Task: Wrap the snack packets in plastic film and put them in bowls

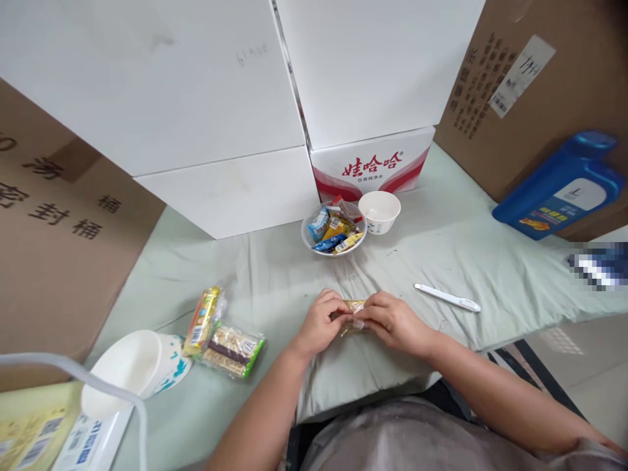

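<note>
Left hand (321, 322): fingers pinched shut on the left end of a small gold-and-clear plastic snack packet (354, 313).
Right hand (392, 320): fingertips closed on the right end of the same snack packet, thumb on top.
Snack packet: held between both hands just above the pale green cloth (441, 248), in front of the person's body.
Clear bowl (333, 229): stands beyond the hands near the boxes; holds several wrapped snacks in blue, yellow and red wrappers.
White paper bowl (379, 210): touching the clear bowl on its right; nothing visible inside.
White paper cup (132, 369): lies tipped at lower left, mouth toward the camera, inside bare.
Loose packets: a gold wrapped bar (202, 318) and a clear packet of layered biscuits (231, 350), beside the tipped cup.
White pen (446, 297): lies on the cloth right of the hands.
Blue plastic jug (559, 186): leans against a brown carton at far right.
</note>
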